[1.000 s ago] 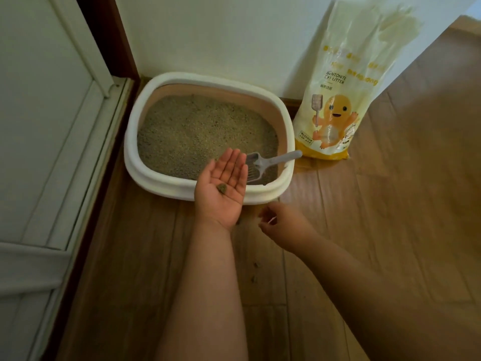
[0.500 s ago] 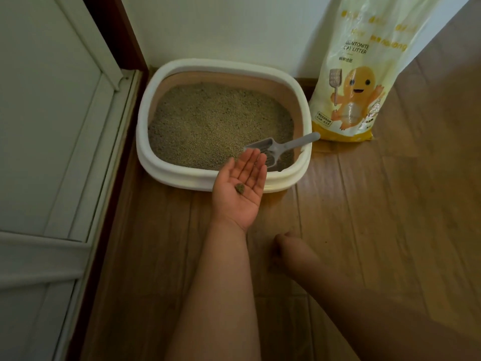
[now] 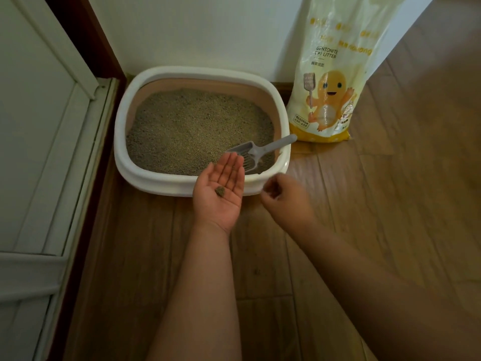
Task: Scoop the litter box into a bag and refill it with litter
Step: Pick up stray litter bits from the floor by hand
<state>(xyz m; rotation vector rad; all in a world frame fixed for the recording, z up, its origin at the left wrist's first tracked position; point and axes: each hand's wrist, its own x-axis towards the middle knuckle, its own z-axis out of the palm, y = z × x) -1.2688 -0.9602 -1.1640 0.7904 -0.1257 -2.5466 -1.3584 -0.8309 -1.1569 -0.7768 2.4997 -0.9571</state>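
While a white panelled door (image 3: 39,152) and its dark wood frame (image 3: 86,178) close off the left side, the litter box (image 3: 122,142) is tucked right into the corner against the white wall (image 3: 208,29), so not much room is left there. It's a rounded white plastic tray with a tan inner wall, filled with grainy grey-beige litter (image 3: 195,128). A grey slotted scoop (image 3: 256,152) is laid in the near right corner, handle propped over the rim. The left hand (image 3: 220,190) is held flat, palm up, just over the near rim, and a small dark clump (image 3: 220,191) is carried on it. The right hand (image 3: 283,199) is curled beside it; whether anything is pinched can't be told. Further right, a glossy yellow litter bag (image 3: 335,74) is stood upright against the wall, and plenty of open wood plank floor (image 3: 403,178) is seen beyond.
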